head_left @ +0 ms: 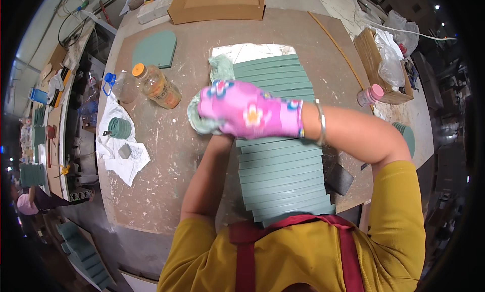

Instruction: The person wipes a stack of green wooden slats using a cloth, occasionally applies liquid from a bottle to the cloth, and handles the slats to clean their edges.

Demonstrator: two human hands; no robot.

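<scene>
Here the gloved right hand (247, 112) presses a green rag (202, 121) against the overlapped green panels (280, 170); the left hand seems hidden beneath. A hard wipe could shove the row askew.

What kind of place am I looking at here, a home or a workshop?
Most likely a small workshop: a paint-spattered worktable, a long row of identical green boards being wiped by the gloved right hand with a cloth, more green pieces stacked nearby.

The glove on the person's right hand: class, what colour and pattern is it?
The glove is bright pink with a floral print, seen best in the head view.
</scene>
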